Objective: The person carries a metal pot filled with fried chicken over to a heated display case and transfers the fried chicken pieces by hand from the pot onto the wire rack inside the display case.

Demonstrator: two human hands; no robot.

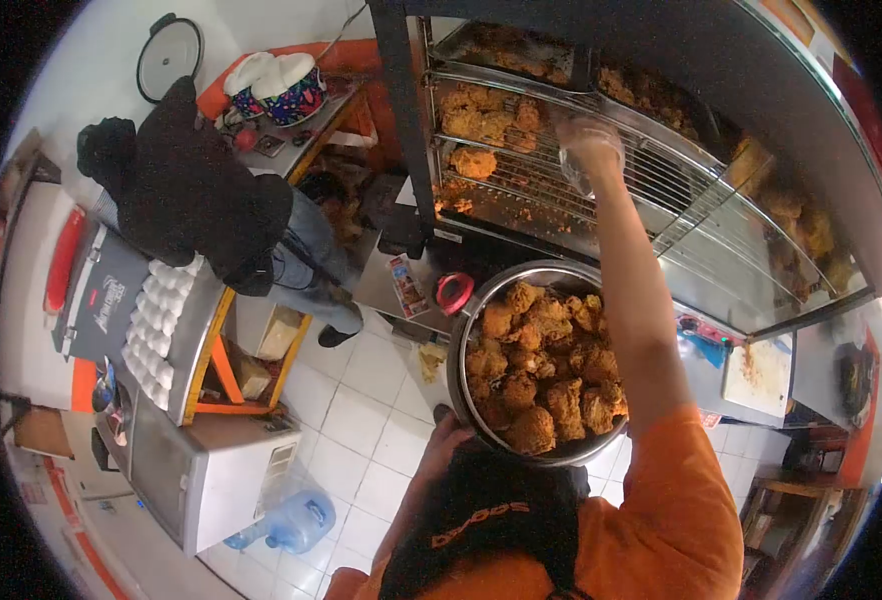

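Observation:
A large round metal bowl (458, 375) full of fried chicken pieces (546, 370) is held against my front. My left hand (445, 442) grips its lower left side, the fingers partly hidden by the bowl. My right arm stretches over the bowl into the display cabinet. There my right hand (591, 150), in a clear plastic glove, is over the wire rack (651, 180), to the right of some fried chicken (486, 115) lying on it. Motion blurs its fingers, and whether they hold anything does not show. A single chicken piece (473, 162) lies nearer the rack's front.
More chicken fills trays (521, 55) on the cabinet's upper shelf. A person in dark clothes (201, 190) stands at the left counter beside rows of white cups (166, 320). A blue water jug (286, 522) lies on the tiled floor. A stained cutting board (758, 375) is at right.

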